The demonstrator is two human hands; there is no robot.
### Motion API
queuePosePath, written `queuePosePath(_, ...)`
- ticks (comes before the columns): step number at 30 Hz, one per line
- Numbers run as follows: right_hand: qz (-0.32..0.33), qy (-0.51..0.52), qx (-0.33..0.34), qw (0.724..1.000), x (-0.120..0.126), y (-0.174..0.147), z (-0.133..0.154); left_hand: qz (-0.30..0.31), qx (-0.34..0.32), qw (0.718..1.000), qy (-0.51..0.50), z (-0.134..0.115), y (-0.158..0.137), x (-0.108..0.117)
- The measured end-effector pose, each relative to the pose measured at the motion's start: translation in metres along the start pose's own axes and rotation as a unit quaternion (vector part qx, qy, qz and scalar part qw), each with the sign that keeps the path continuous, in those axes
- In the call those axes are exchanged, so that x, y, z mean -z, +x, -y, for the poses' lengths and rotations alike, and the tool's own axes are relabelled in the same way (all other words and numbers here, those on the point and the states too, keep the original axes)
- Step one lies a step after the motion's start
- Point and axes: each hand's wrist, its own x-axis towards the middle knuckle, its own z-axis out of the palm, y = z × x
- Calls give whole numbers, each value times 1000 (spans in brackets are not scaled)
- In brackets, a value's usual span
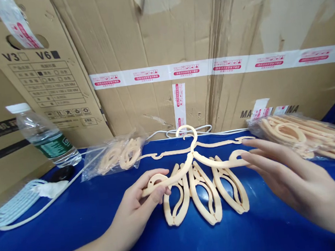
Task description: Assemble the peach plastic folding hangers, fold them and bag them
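Cream hanger (pixel 192 154) unfolded at centre frame over the blue bench (pixel 156 248), and I see the left hand (pixel 138 202) pinching one arm, the right hand's (pixel 292 172) grip spread at the other tip.

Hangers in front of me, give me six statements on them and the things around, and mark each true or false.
1. The left hand grips one arm of the unfolded hanger. True.
2. Five loose folded hangers lie side by side. False: three folded hangers do.
3. The bottle has a white cap. True.
4. Only one bag holds hangers. False: the left bag and the right bag both do.
5. The right hand is at the gripped hanger's other end. True.
6. The cardboard's tape is black. False: the tape is white with red print.
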Motion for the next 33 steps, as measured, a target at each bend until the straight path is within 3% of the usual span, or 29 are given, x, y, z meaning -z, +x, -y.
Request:
queuePosePath(5, 38, 172, -87, 980, -2, 9, 5, -40, -9, 999, 16, 0, 2, 2)
queuePosePath(8, 66, 312, -171, 932, 3, 18, 5, -56, 7, 998, -42, 0, 4, 2)
queuePosePath(12, 111, 410, -236, 874, 5, 21, 12, -61, 30, 986, -153, -6, 1, -5)
queuePosePath(18, 130, 564, -315, 752, -8, 9, 40, 40, 73, 976, -202, -12, -12, -23)
queuePosePath(20, 140, 588, -318, 730, -9, 7, 48, 60, 66, 975, -205, -10, -16, -28)
queuePosePath(22, 178, 574, -297, 742, -9, 5, 54, 70, 61, 974, -206, -6, -20, -30)
queuePosePath(25, 247, 500, -231, 797, -6, -2, 61, 74, 54, 975, -201, -2, -24, -31)
queuePosePath(27, 244, 461, -207, 827, -6, -11, 63, 63, 50, 976, -201, 0, -25, -30)
queuePosePath(29, 220, 453, -208, 839, -8, -19, 64, 45, 42, 977, -203, 0, -24, -28)
queuePosePath(33, 214, 460, -214, 835, -11, -26, 63, 33, 14, 984, -173, -2, -22, -26)
